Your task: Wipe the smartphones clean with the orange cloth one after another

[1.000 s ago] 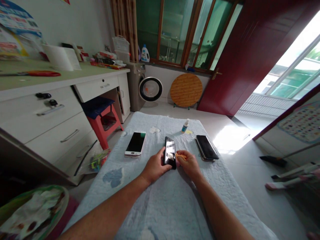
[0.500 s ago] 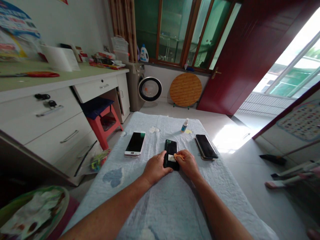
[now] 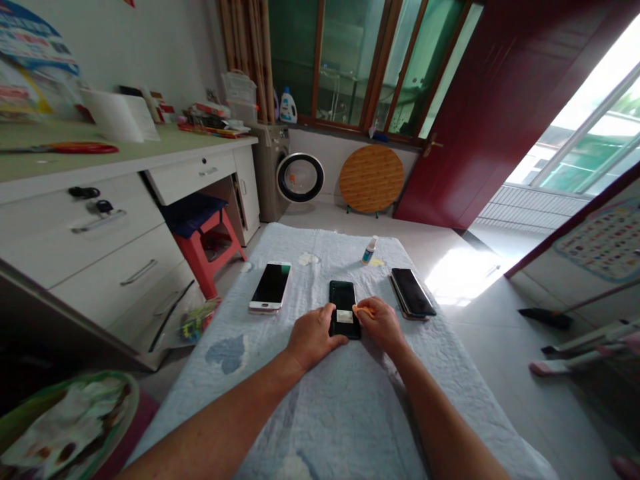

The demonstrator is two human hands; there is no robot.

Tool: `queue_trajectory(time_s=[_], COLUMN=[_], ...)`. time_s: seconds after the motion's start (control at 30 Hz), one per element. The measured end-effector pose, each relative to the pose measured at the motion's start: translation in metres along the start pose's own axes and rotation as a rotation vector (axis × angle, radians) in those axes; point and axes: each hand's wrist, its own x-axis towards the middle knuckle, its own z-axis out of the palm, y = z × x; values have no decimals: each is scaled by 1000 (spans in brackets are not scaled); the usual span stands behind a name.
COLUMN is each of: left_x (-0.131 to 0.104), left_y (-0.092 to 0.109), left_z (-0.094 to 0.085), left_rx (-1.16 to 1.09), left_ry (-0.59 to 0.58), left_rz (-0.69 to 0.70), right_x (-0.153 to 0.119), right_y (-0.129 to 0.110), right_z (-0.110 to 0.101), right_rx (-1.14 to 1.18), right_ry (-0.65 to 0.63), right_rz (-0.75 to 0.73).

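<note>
A black phone (image 3: 343, 292) with a pale label (image 3: 345, 317) lies in the middle of the cloth-covered table (image 3: 320, 413). My left hand (image 3: 313, 333) grips its left side and lower edge. Pinched in my right hand (image 3: 383, 325) is a small orange thing (image 3: 366, 311), held against the phone's right edge. To the left lies a white-framed phone (image 3: 271, 287) with a dark screen. On the right, another dark phone (image 3: 413, 292) rests on something pale-edged. A small spray bottle (image 3: 369, 251) stands beyond them.
At the left is a desk (image 3: 195, 150) with a paper roll (image 3: 113, 115) and red-handled tool (image 3: 85, 148). A red stool (image 3: 203, 250) stands below it. A waste bin (image 3: 131, 407) is near the table's lower left. A broom (image 3: 545, 319) lies right.
My right hand has moved slightly right with the orange thing, from over the label to the phone's right edge. The label shows more fully. My left hand has barely shifted.
</note>
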Motion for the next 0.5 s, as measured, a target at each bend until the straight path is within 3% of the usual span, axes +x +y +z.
queue_trajectory(time_s=[0.2, 0.37, 0.5], left_x=[0, 0, -1], left_y=[1, 4, 4], left_z=[0, -5, -9], left_rx=[32, 81, 75], left_ry=[-15, -67, -81], left_rz=[28, 27, 61], right_x=[-5, 1, 20], right_y=[-6, -1, 1], right_z=[-6, 4, 8], right_rx=[-88, -190, -275], right_ry=[-231, -209, -189], right_rz=[-139, -151, -121])
